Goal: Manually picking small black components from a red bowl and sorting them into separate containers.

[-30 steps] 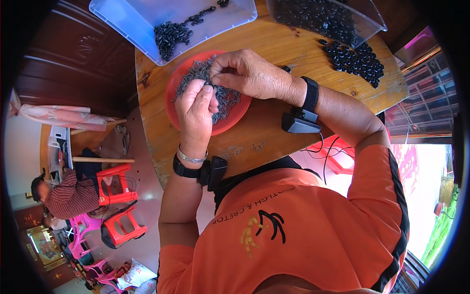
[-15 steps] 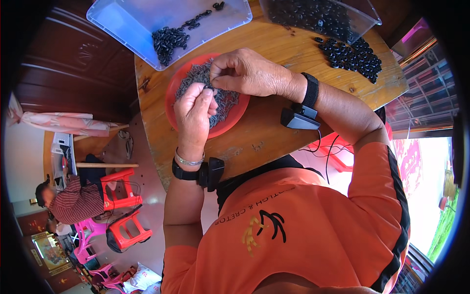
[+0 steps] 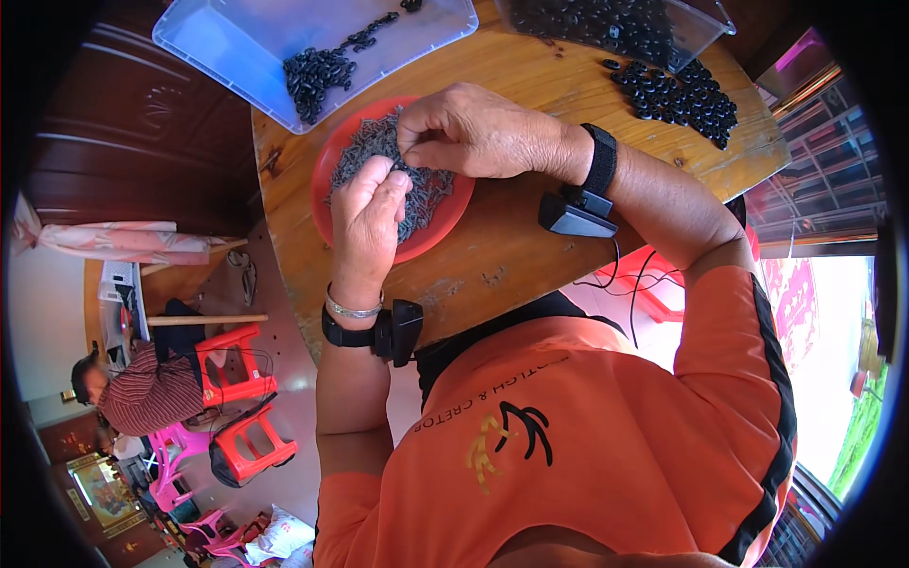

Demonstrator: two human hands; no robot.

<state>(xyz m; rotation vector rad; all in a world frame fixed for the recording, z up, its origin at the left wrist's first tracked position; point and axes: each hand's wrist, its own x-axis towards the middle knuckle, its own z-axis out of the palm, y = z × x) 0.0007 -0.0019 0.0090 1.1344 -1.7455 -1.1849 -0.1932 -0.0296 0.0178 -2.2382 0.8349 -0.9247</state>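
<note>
Little moved since 0.5 s ago: tabletop [image 3: 568,71] and red bowl [image 3: 320,180] sit slightly further left in view; both hands shifted with them, pose much the same.

Left hand [image 3: 368,210]: thumb and forefinger pinching 1 small black piece [image 3: 400,167], held over the bowl's grey screws [image 3: 365,142]. Right hand [image 3: 471,131]: thumb and forefinger drawn toward each other, tips partly hidden; cannot tell if they hold anything.

Key relation: piece lies just beyond the left thumb, right fingertips directly beside it, coming from the right. Left hand nearer, since it grips; right a hair off or touching, cannot tell which. Piece's long axis too small to read.

Bowl near tabletop's left edge. Clear tub [image 3: 222,57] across far-left corner, black pieces inside. Loose black pieces [image 3: 677,104] toward right corner, beside a clear bin [image 3: 699,47] at far edge.
</note>
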